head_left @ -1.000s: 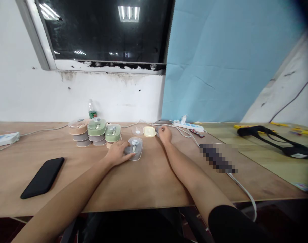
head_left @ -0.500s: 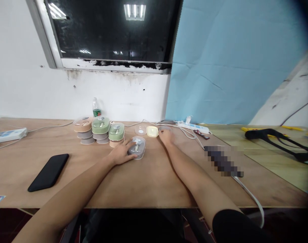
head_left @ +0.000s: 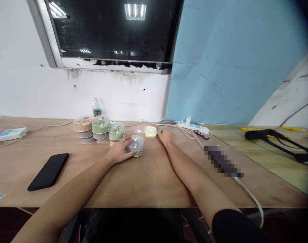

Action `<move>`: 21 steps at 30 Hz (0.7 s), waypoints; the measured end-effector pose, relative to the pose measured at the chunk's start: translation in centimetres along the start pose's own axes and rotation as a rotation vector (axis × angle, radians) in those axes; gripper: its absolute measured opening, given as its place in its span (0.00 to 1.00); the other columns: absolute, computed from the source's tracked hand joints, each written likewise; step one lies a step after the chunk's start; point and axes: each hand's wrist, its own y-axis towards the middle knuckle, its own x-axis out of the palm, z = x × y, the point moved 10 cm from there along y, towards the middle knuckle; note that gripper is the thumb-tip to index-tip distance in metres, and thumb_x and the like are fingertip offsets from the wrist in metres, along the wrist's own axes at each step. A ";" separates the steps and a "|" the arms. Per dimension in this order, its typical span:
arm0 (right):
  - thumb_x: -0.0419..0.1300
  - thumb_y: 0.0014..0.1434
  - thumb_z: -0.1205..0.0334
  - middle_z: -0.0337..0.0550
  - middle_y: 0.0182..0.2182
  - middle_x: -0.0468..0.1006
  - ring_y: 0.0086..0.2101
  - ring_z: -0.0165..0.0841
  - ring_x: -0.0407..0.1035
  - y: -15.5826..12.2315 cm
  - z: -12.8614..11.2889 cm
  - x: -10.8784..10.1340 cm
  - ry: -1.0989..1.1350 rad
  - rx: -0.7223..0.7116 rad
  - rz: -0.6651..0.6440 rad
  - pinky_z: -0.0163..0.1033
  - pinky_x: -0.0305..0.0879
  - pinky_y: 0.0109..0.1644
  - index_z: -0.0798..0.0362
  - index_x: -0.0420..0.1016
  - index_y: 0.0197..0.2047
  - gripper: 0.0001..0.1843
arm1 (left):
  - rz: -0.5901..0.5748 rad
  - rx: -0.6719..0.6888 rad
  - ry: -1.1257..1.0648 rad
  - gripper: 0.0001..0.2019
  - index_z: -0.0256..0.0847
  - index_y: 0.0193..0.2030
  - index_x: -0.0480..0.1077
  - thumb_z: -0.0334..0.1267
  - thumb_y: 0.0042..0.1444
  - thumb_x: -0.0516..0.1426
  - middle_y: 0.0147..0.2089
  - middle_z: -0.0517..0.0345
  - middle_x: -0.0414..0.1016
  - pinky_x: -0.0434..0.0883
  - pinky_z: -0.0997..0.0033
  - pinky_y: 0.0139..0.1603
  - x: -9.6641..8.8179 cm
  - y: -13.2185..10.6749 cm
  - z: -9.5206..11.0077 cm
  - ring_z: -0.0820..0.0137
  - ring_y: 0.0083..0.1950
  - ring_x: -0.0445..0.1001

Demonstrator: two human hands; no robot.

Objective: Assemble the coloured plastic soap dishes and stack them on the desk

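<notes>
A grey lunch box (head_left: pixel 138 151) with a clear lid stands on the table in front of me. My left hand (head_left: pixel 120 151) grips it from the left, thumb along the front and fingers at the back. Farther right, my right hand (head_left: pixel 166 136) has its fingers curled beside a small pale yellow container (head_left: pixel 150 131). A greyish see-through piece (head_left: pixel 161 128) shows just beyond those fingers; what they hold is mostly hidden. Left of the yellow container lies a clear round-cornered piece (head_left: pixel 138 129) with a white spot.
Stacked lunch boxes in peach (head_left: pixel 83 124), green (head_left: pixel 100 125) and grey stand at the back left, near a plastic bottle (head_left: pixel 96 107). A black phone (head_left: pixel 49 172) lies at left. Power strips (head_left: pixel 194 127) and cables run along the back; a blurred dark object (head_left: pixel 223 161) lies at right.
The yellow container and the clear piece beside it have slid slightly left, with my right hand shifting left too. The grey lunch box has moved a little left and back under my left hand.
</notes>
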 end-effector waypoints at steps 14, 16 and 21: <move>0.49 0.62 0.49 0.41 0.27 0.78 0.30 0.33 0.69 -4.1 -7.9 -2.3 0.303 -0.477 0.149 0.34 0.55 0.34 0.50 0.77 0.37 0.19 | 0.183 -0.054 -0.109 0.25 0.43 0.54 0.68 0.55 0.56 0.53 0.56 0.53 0.70 0.67 0.60 0.56 -1.9 0.0 -0.4 0.61 0.56 0.69; 0.48 0.62 0.50 0.40 0.28 0.78 0.30 0.32 0.70 -5.6 -9.8 -2.5 0.359 -0.595 0.127 0.33 0.56 0.35 0.50 0.76 0.40 0.19 | 0.222 -0.058 -0.145 0.24 0.43 0.54 0.69 0.55 0.56 0.54 0.56 0.53 0.71 0.68 0.61 0.56 -2.3 0.0 -0.6 0.61 0.56 0.69; 0.48 0.63 0.50 0.40 0.29 0.78 0.31 0.31 0.70 -7.6 -12.0 -2.4 0.433 -0.753 0.006 0.33 0.58 0.37 0.50 0.75 0.43 0.18 | 0.207 -0.100 -0.210 0.24 0.42 0.52 0.70 0.55 0.55 0.54 0.54 0.52 0.72 0.71 0.62 0.50 -2.0 0.0 -1.4 0.62 0.52 0.72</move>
